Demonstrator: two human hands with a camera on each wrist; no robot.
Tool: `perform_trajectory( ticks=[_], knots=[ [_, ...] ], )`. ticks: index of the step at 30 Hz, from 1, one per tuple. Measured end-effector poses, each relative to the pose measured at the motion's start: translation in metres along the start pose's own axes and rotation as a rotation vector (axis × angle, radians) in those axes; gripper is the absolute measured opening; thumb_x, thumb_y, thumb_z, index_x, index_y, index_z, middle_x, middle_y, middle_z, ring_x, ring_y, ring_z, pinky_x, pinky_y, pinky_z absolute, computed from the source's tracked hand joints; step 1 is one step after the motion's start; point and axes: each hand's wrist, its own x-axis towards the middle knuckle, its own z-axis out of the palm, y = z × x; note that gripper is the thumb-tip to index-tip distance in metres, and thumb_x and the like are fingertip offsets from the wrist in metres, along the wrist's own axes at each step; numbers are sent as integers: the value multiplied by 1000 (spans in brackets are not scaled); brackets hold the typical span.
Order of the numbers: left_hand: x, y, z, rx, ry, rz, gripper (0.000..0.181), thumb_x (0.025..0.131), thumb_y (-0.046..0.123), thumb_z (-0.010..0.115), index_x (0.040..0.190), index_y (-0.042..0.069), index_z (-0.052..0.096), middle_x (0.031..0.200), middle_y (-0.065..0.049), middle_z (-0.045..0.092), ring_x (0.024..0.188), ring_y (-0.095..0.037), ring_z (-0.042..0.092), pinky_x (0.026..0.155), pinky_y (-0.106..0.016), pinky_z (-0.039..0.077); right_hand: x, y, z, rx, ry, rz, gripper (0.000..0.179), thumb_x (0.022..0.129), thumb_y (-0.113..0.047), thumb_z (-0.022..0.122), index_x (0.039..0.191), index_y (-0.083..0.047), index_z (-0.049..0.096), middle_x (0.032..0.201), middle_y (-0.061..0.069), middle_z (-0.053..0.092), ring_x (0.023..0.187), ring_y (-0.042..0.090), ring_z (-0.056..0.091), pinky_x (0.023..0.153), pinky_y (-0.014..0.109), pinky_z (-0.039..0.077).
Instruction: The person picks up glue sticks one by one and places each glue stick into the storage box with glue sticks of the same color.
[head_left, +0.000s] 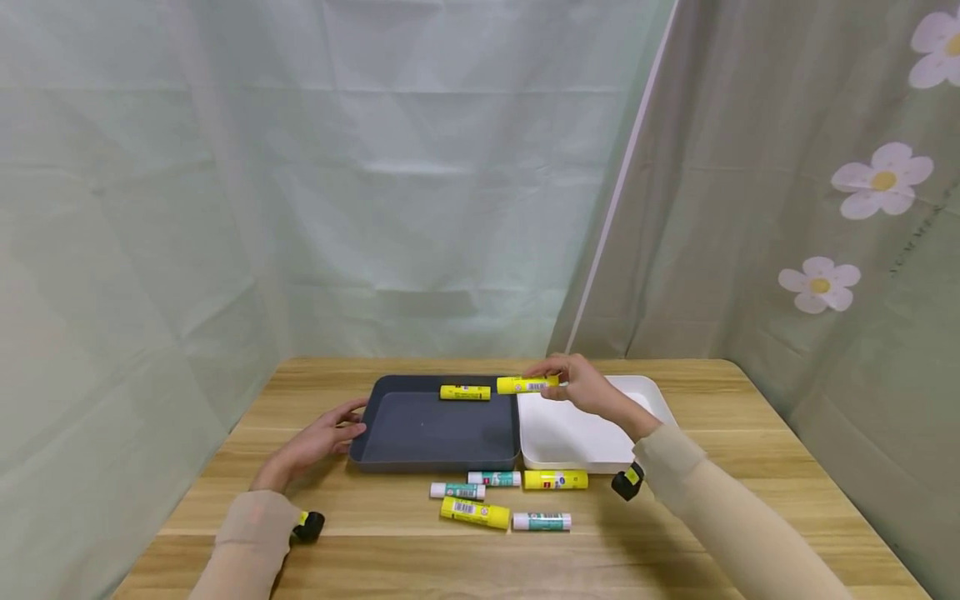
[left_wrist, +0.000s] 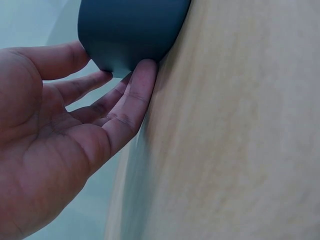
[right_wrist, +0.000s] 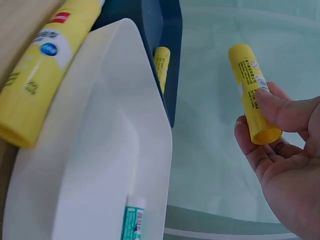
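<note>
A wood-grain desk (head_left: 360, 542) stands before hanging fabric (head_left: 420, 208), printed with white daisies on the right. Two shallow rectangular trays sit side by side toward the desk's far edge: a dark gray tray (head_left: 427, 429) on the left, a white tray (head_left: 577, 425) on the right.

The person's right hand (head_left: 581, 386) pinches a yellow glue stick (head_left: 517, 385) between thumb and fingers. It is raised clear of the trays and, from the head, appears roughly level over the far corners where they meet. The left hand (head_left: 322, 437) is loosely spread, fingertips touching the outside of the dark tray's left end.

Inside the dark tray, a second yellow glue stick (head_left: 465, 392) lies along the far edge, toward the right corner. The right wrist view shows a white-and-green glue stick (right_wrist: 132, 222) inside the white tray.

Five more lie on the desk in front of the trays. A yellow one (head_left: 555, 480) is just off the white tray's near edge; two white-and-green ones (head_left: 457, 491) are by the dark tray's near right corner. Closer to the viewer are a slanted yellow one (head_left: 474, 512) and, right of it, a white-and-green one (head_left: 542, 522).
</note>
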Motion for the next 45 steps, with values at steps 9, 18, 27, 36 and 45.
perform_trajectory(
  ticks=[9,18,27,36,45],
  knots=[
    [0,-2,0,-5,6,7,66,111,19,51,165,1,17,153,-35,30,137,-50,44,109,-62,41,18,9,7,32,10,52,35,93,5,73,125,-9,77,119,6,72,105,23,62,92,44,52],
    [-1,-2,0,-7,5,3,65,112,19,50,165,0,18,153,-35,29,135,-47,46,106,-58,45,31,14,18,26,-15,50,32,94,3,73,125,-4,76,122,10,72,108,27,63,95,49,52],
    [-1,-3,0,-5,16,1,66,111,19,51,165,0,18,152,-35,30,133,-45,49,104,-54,47,43,7,29,94,-36,90,33,95,3,71,127,-7,76,128,11,70,116,30,62,97,48,53],
    [0,-1,0,-6,23,-5,66,111,19,51,165,0,19,152,-34,31,131,-43,52,103,-51,48,57,2,39,143,-53,128,36,96,4,69,130,-7,74,134,11,67,124,33,60,96,44,56],
    [-1,-2,-1,-7,13,-1,66,111,19,51,165,0,18,152,-36,30,131,-43,51,102,-51,49,71,-4,52,100,-79,157,36,95,6,68,127,-7,75,129,10,70,122,32,63,93,43,57]
  ],
)
